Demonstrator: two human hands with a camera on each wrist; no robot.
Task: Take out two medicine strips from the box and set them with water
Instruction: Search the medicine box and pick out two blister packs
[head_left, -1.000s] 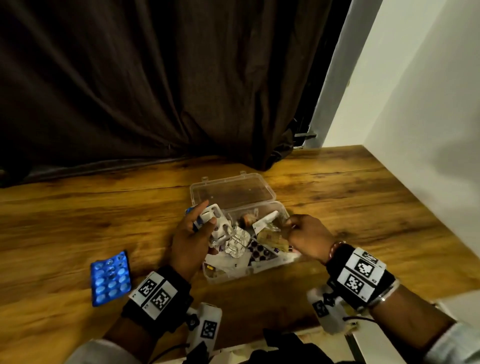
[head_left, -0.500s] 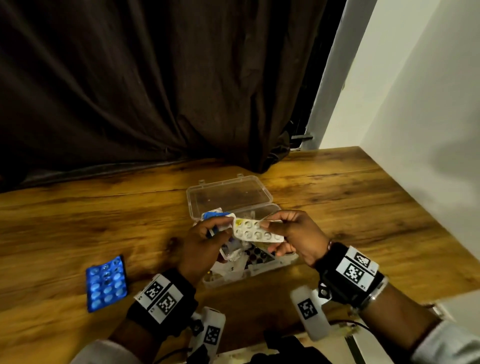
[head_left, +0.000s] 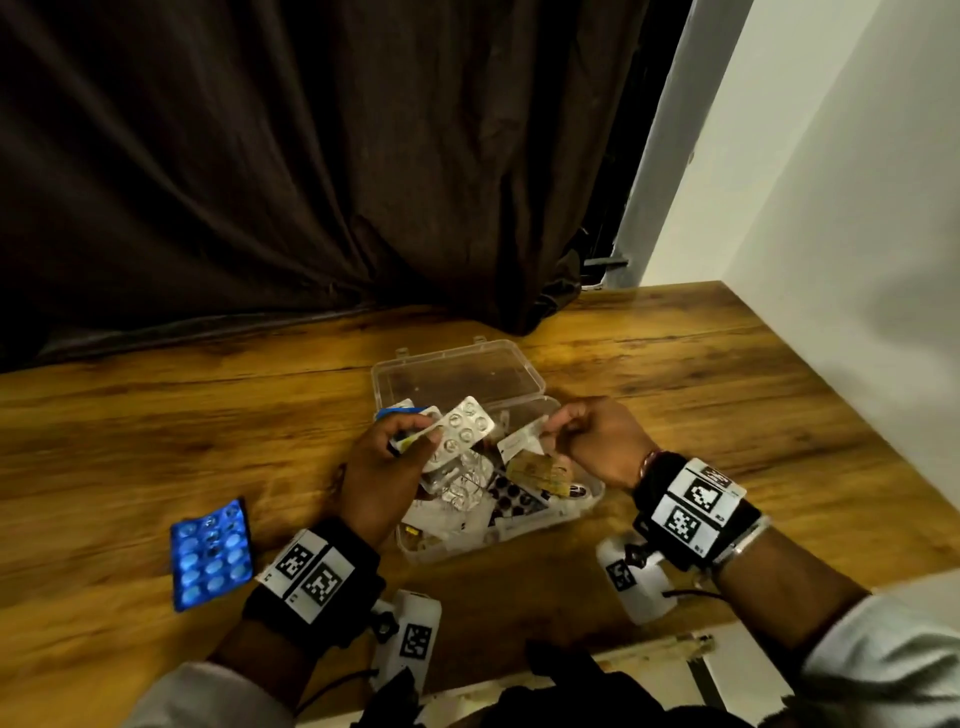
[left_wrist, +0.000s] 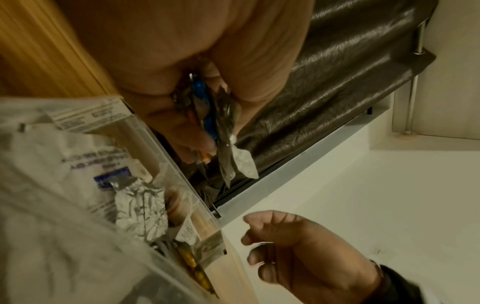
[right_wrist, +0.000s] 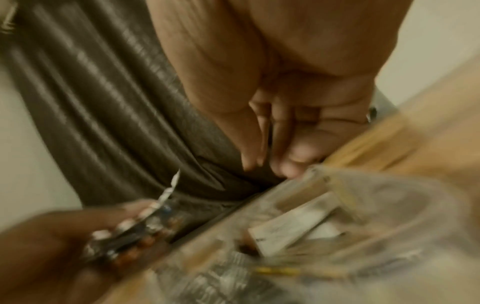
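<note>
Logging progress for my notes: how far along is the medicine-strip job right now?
One blue blister strip already lies out on the wooden table, left of the clear plastic box. The left hand grips several strips, a silver blister strip on top; the right hand hovers over the box, apparently empty. Left: set a second strip out. No water is in view.

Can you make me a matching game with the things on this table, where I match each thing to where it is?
Things:
1. blue blister strip
2. silver blister strip
3. clear plastic box
4. dark curtain

Places:
A. hanging behind the table
B. lying alone on the wooden table, left of the box
C. held in the left hand
D. open on the table between both hands

Pairs: 1-B, 2-C, 3-D, 4-A
</note>
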